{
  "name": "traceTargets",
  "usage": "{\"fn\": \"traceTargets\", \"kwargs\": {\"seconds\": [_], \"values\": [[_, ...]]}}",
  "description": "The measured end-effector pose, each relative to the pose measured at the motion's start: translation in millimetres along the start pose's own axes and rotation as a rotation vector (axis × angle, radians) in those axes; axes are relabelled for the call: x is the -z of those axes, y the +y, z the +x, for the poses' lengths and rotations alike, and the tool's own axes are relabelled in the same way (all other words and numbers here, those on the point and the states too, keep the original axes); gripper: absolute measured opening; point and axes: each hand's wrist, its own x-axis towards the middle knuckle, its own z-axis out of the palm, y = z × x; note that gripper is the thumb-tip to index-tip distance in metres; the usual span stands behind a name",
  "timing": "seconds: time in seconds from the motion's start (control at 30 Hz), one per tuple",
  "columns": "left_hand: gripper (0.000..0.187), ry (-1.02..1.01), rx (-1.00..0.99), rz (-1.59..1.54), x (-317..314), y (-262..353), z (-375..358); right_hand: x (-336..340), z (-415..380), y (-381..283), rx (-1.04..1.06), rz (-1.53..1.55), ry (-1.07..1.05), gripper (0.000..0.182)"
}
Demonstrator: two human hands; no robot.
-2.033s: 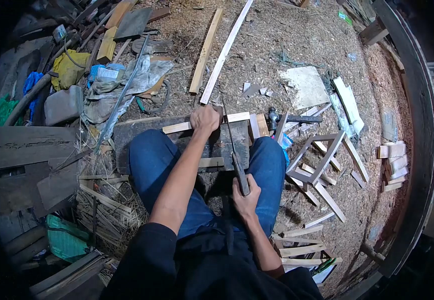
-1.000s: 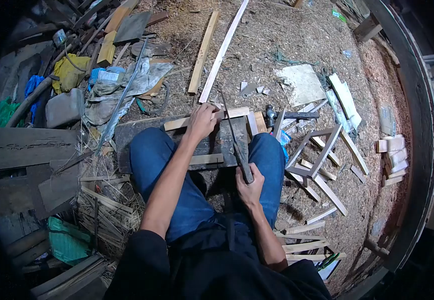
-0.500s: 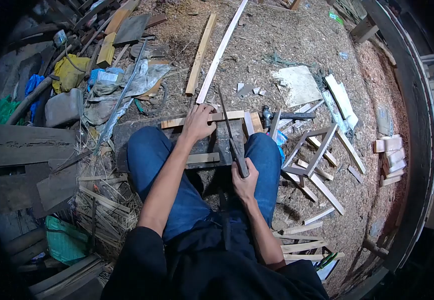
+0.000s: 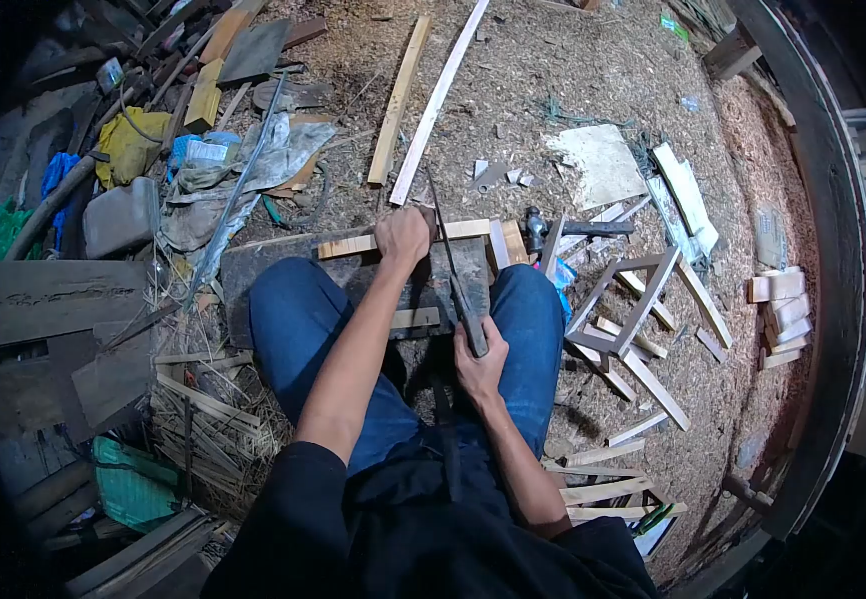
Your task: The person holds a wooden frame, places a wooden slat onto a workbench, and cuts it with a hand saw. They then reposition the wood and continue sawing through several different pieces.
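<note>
My left hand point(image 4: 403, 237) is closed over a pale wooden strip point(image 4: 355, 246) that lies across a dark wooden board point(image 4: 253, 268) beyond my knees. Beside its knuckles shows a small dark edge that I cannot make out. My right hand point(image 4: 481, 367) grips the handle of a handsaw point(image 4: 460, 296) between my thighs. The narrow blade points away from me and crosses the strip just right of my left hand. A short wood offcut point(image 4: 414, 317) lies on the near part of the board.
Right of my knee are a hammer point(image 4: 581, 228) and a small wooden frame point(image 4: 641, 299) among loose strips. Two long strips, one of them yellowish point(image 4: 400, 100), lie ahead on the shavings. Cloth and scrap point(image 4: 213, 190) are piled at left; stacked blocks point(image 4: 785, 317) stand at right.
My left hand has turned from fingers spread over the strip to a tighter fist and shifted slightly right. The saw and right hand have drawn slightly left and toward me.
</note>
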Motion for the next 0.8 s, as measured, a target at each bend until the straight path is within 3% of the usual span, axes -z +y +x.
{"fn": "traceTargets", "kwargs": {"seconds": [0.57,0.8], "values": [[0.045,-0.006,0.134,0.002,6.5,10.5,-3.5,-3.2,30.3,4.8,-0.026,0.012,-0.063,0.014],[0.040,-0.150,0.143,0.017,19.9,14.4,2.7,2.5,29.6,5.3,0.031,0.005,-0.072,0.013]]}}
